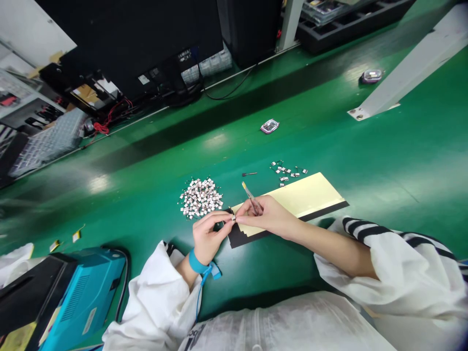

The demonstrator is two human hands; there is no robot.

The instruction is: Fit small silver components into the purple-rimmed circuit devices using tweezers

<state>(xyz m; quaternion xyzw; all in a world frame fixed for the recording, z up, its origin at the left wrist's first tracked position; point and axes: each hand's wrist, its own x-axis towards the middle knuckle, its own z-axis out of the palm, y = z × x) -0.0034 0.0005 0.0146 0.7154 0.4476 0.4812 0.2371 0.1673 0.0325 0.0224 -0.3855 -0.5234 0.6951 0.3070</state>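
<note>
While the left hand and right hand met fingertip to fingertip, both pinched a small component above the green bench; the right also gripped tweezers, beside the parts pile.

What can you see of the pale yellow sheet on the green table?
The sheet is a flat, pale yellow rectangle, like paper or card, lying on a black backing that shows along its near edge. It sits slanted on the green table. The right hand covers its left end; small parts lie beside its far edge.
</note>
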